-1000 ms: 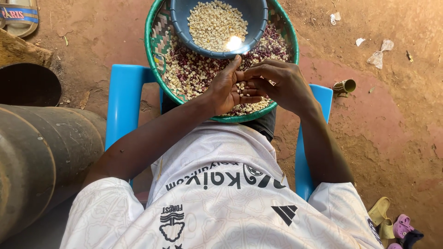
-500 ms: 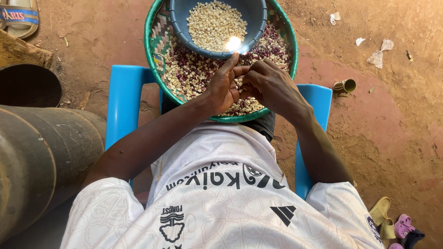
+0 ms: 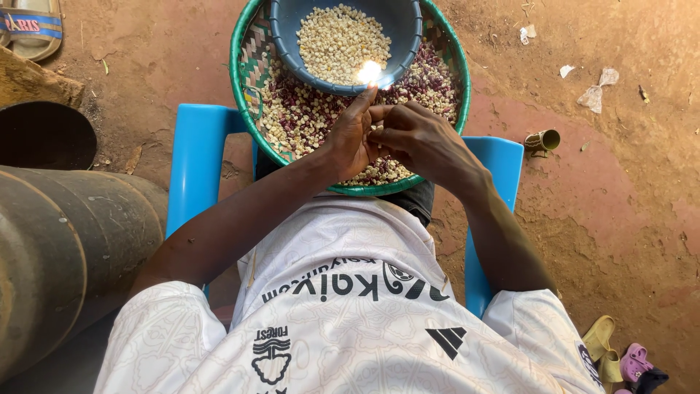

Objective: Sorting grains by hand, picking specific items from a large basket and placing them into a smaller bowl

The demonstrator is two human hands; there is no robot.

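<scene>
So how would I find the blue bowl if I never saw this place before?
Look for the big round woven basket with a green rim resting on the person's lap, above the blue plastic chair. The blue bowl sits inside it at the far side, just beyond the left hand and right hand. It holds only pale kernels, while the basket around it holds mixed pale and dark red ones.

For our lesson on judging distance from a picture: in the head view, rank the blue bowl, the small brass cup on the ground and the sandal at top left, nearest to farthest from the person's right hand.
1. Blue bowl, just ahead of the right hand, inside the green woven basket.
2. Small brass cup, on the ground to the right.
3. Sandal, far top left.
</scene>
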